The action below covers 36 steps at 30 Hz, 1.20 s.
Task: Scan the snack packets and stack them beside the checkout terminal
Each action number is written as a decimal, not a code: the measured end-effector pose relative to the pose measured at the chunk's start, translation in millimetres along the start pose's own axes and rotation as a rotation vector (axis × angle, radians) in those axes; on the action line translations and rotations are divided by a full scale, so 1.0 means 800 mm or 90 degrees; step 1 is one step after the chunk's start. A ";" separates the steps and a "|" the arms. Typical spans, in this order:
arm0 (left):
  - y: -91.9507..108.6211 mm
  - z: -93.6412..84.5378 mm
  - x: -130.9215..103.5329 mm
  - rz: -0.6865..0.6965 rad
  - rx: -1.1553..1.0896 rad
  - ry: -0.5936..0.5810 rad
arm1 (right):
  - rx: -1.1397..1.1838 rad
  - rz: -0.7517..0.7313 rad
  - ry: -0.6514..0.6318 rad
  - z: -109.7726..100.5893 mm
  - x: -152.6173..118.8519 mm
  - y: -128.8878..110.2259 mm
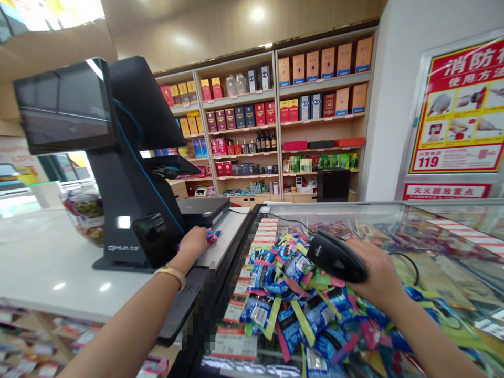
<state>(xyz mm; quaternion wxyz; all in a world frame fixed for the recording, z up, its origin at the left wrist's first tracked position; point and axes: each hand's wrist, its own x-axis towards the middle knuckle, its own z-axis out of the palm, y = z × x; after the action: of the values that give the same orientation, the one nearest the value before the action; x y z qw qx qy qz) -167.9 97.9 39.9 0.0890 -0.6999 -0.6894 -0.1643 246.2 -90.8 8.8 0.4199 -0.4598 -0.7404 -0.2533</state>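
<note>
My right hand [374, 270] is wrapped around a black barcode scanner [336, 257], tilted with its head to the left. Beneath it, a pile of small blue snack packets [299, 265] with pink and yellow-green strips is spread over the glass counter [378, 210]. My left hand [193, 245], with a gold bracelet at the wrist, reaches beside the base of the black checkout terminal [134, 205]. Its fingers close on a blue-and-pink packet [213, 236], partly hidden by the hand.
A cable [275, 215] runs from the scanner area across the counter. A black cash drawer unit [207, 207] sits behind my left hand. Shelves [244, 128] of boxes and bottles line the back wall. A red poster [464, 105] hangs at right.
</note>
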 end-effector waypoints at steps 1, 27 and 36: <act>-0.002 -0.001 0.000 -0.007 -0.001 0.001 | -0.001 -0.003 0.000 0.000 0.000 0.000; 0.159 -0.031 -0.094 -0.298 -1.601 -0.487 | 0.061 -0.032 -0.028 -0.003 0.007 -0.010; 0.187 -0.017 -0.127 -0.205 -1.548 -0.449 | 0.102 -0.034 -0.051 -0.012 0.013 -0.028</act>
<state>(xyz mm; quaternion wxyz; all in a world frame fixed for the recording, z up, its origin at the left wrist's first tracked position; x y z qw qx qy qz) -20.5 -7.1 32.0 -0.8142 -0.2446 -0.1588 -0.5020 227.6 -103.2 23.1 0.4184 -0.4144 -0.7866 -0.1857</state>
